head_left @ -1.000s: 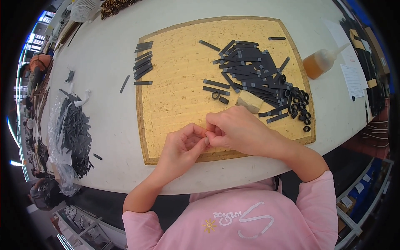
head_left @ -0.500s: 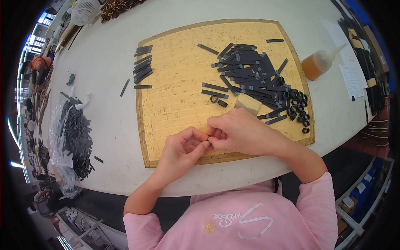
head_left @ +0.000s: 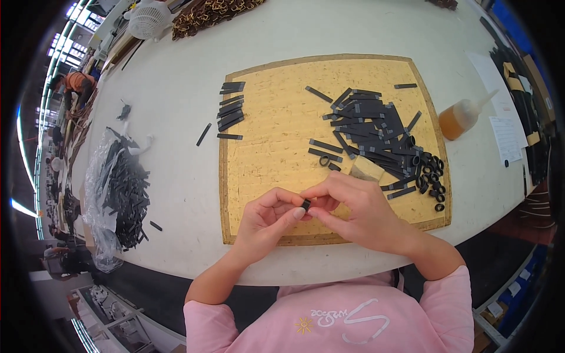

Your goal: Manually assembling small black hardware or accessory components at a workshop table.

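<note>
Head view: we looked down on our two bare hands, which met over the near part of the yellow board [head_left: 268,170] on the pale table [head_left: 182,194].
Black piece: the small black piece [head_left: 305,204] sat between the fingertips of both hands, clear of the heap, its visible face leaning from upper right to lower left — whether it was a closed loop, we could not tell.
Left hand: our left hand [head_left: 259,226] had thumb and forefinger pinched on the piece, the thumb on its near side.
Right hand: our right hand [head_left: 362,209] came in from the right, forefinger reaching over the top and thumb just beside the piece; whether those tips pressed on it, we could not tell.
Nearer hand: both were close, but the left had the surer contact, with the piece lying just left of the right thumb.
Black strips: a heap of black strips [head_left: 371,125] lay beyond the right hand, near a pale block [head_left: 366,169].
Black rings: a cluster of black rings [head_left: 436,192] rested at the board's right side — well apart from the pinch.
</note>
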`<state>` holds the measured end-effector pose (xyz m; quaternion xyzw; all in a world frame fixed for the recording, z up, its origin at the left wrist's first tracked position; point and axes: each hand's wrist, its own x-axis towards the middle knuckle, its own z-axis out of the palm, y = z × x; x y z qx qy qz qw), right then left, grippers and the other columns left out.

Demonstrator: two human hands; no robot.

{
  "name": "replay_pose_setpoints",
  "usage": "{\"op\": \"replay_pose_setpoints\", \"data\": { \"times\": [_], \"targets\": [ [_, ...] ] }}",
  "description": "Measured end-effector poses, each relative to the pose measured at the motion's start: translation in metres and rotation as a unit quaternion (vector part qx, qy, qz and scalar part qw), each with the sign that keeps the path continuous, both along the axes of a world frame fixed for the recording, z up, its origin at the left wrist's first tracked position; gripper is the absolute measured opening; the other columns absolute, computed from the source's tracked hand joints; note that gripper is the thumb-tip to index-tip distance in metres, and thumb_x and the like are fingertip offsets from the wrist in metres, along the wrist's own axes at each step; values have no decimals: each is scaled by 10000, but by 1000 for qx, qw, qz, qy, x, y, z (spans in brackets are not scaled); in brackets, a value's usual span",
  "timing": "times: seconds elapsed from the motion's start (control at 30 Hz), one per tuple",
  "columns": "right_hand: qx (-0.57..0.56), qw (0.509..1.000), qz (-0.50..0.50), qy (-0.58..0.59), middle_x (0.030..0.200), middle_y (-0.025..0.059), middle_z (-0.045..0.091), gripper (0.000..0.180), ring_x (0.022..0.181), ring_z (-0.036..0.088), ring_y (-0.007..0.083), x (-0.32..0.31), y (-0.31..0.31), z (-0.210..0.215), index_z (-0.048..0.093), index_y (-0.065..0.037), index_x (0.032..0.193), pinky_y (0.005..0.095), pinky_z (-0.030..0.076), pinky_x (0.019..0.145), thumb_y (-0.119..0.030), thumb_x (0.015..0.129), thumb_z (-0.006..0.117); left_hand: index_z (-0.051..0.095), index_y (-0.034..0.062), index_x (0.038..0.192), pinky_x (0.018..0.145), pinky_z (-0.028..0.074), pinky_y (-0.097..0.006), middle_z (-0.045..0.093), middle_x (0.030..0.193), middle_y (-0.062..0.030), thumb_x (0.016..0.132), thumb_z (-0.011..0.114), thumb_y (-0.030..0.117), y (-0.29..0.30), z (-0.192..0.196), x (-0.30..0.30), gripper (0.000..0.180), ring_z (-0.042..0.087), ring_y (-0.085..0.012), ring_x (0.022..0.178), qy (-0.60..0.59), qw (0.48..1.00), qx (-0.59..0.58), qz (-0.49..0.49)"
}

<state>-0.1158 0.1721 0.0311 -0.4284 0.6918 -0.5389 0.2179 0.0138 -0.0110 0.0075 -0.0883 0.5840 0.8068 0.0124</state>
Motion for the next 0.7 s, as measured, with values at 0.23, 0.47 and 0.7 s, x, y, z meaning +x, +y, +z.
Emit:
{"op": "replay_pose_setpoints", "data": {
  "times": [0.23, 0.47, 0.7],
  "targets": [
    [21, 999, 3, 47, 898, 90, 661, 164, 765, 706, 212, 0, -2, -6, 682, -28, 1064, 332, 554, 640, -84, 911, 705, 580, -47, 1162, 990, 565, -319, 673, 1166, -119, 1023, 578, -10, 0, -1, -2, 143, 663, -159, 1105, -23, 999, 34, 3],
    [77, 996, 10, 53, 908, 113, 728, 187, 732, 718, 204, -5, -2, -12, 752, -16, 1078, 294, 568, 652, -41, 894, 725, 580, -51, 1147, 985, 573, -305, 682, 1148, -131, 1012, 596, -14, 5, -2, -2, 141, 697, -182, 1067, -79, 997, 12, 6],
    [97, 994, 24, 51, 855, 133, 708, 156, 739, 696, 291, -4, -5, -21, 744, -22, 1006, 393, 542, 644, -129, 908, 687, 596, -64, 1123, 927, 592, -273, 691, 1107, -113, 1012, 596, -14, 9, -11, -1, 122, 701, -151, 1033, -118, 993, -20, 1]
  ]
}}
